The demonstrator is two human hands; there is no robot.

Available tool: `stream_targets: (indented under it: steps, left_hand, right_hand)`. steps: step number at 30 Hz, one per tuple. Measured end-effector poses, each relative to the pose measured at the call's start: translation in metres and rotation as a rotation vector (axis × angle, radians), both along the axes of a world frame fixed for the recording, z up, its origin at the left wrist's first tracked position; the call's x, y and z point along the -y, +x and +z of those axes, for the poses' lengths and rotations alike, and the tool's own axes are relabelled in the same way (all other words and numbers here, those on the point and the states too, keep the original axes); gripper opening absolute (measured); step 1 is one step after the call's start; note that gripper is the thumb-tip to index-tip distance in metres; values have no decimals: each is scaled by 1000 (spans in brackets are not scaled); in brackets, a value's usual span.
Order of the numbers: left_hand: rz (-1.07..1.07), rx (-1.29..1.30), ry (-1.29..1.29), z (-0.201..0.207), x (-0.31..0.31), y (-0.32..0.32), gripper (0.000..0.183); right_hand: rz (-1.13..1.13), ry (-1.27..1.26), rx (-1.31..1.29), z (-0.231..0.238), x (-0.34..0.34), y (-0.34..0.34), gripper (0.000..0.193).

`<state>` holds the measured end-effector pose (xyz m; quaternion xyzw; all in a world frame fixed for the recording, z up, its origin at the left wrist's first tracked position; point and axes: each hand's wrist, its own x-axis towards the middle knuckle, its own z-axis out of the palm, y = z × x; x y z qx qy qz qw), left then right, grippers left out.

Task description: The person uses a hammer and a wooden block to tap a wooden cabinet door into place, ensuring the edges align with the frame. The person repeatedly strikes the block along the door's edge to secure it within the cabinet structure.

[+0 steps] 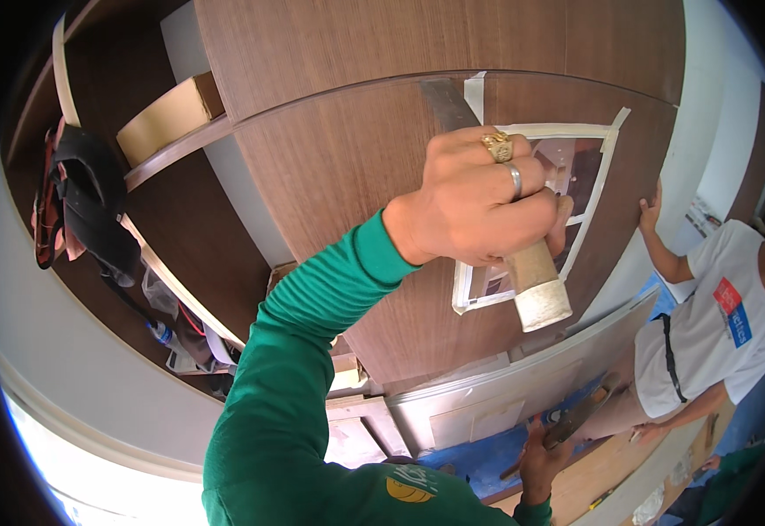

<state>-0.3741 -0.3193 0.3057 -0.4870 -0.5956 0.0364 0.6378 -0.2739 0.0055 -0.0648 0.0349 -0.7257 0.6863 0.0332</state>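
My left hand (492,197), with two rings and a green sleeve, is closed around the thick wooden handle of a chisel (537,285). Its flat dark blade runs up to the curved seam between two brown wood-grain panels (338,175); whether the tip touches cannot be made out. Lower down, my right hand (538,460) grips what looks like a hammer (577,421) with a dark metal head. Behind my left hand is a shiny rectangular pane (579,171) edged with white tape, partly hidden by the fist and handle.
A person in a white shirt (715,307) stands at the right, one hand (652,212) on the panel's edge. Open shelves (181,145) at the left hold a cardboard box (167,114) and a hanging black bag (93,193). Pale boards (479,412) lean below.
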Motion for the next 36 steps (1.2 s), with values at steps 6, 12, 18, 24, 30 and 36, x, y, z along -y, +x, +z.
stream_targets:
  steps: [6, 12, 18, 24, 30, 36]
  left_hand:
    - [-47, -28, 52, 4, -3, 3, 37]
    - [-15, -35, 117, 11, -10, 0, 33]
    - [-34, -35, 155, 15, -7, 4, 31]
    - [-102, -13, 174, 12, -8, -1, 31]
    - [-105, -31, 181, 14, -8, 2, 31]
    - [-116, -49, 200, 18, -14, 1, 29]
  right_hand:
    - [-87, 69, -343, 47, 29, -2, 24]
    - [-128, -261, -466, 145, 87, 3, 21]
    - [-190, -267, -471, 169, 117, 0, 18]
    - [-180, -55, -635, 159, 137, -28, 16]
    - [-298, -358, -504, 177, 132, 2, 17]
    - [-90, -443, -818, 161, 124, -24, 13]
